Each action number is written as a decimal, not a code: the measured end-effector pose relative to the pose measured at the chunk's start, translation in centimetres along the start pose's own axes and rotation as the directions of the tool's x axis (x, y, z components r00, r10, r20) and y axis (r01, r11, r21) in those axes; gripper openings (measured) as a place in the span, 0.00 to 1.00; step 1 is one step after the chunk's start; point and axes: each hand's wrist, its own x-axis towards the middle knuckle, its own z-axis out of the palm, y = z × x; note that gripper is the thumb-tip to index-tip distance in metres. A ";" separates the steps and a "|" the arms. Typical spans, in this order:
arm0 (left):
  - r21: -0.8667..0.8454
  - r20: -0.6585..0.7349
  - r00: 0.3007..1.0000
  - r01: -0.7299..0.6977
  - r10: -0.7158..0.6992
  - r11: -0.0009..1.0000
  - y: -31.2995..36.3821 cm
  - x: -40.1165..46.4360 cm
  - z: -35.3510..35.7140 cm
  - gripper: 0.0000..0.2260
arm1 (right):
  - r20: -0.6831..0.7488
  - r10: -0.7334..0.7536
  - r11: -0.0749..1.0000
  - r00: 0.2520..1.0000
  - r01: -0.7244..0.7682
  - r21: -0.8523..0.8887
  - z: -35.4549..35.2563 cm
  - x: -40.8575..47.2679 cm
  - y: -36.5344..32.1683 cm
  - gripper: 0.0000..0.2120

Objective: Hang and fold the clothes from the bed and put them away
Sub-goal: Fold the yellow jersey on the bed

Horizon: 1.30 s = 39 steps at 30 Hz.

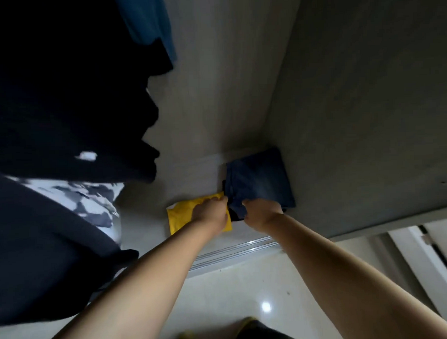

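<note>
At frame centre, both hands grip the folded jeans [259, 179]: left hand [213, 211] at the left edge, right hand [262, 213] at the near edge. A folded yellow garment [177, 216] lies beside them on the wardrobe floor [192, 175]. Stowing appears nearly complete; hanging clothes [63, 111] fill the left.

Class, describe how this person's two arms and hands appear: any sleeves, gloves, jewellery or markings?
Both forearms are bare up to the frame's edge: no sleeves show. The left hand and right hand wear no gloves, and no watch, rings or markings are visible.

blue folded jeans [260, 178], yellow folded garment [179, 216], camouflage-patterned garment [84, 199]
</note>
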 end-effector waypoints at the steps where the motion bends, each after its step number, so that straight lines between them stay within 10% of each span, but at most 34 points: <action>1: -0.004 -0.008 1.000 -0.013 0.013 1.000 1.0 -1.3 -1.9 0.19 | -0.005 0.011 1.000 1.000 -0.011 0.006 -1.8 -1.8 0.3 0.20; 14: 0.139 -0.126 0.961 -0.227 0.244 0.964 9.2 -11.2 -16.8 0.20 | -0.221 0.252 0.967 0.942 -0.236 0.100 -11.8 -20.9 4.3 0.21; 27: 0.281 0.048 0.710 -0.685 0.703 0.672 25.5 -22.7 -12.7 0.17 | -0.205 0.685 0.719 0.699 -0.605 0.341 -3.2 -42.1 11.2 0.16; 39: 0.321 0.105 0.531 -0.818 0.841 0.477 47.8 -29.5 -7.3 0.17 | -0.087 0.850 0.503 0.519 -0.755 0.421 5.1 -59.6 26.5 0.17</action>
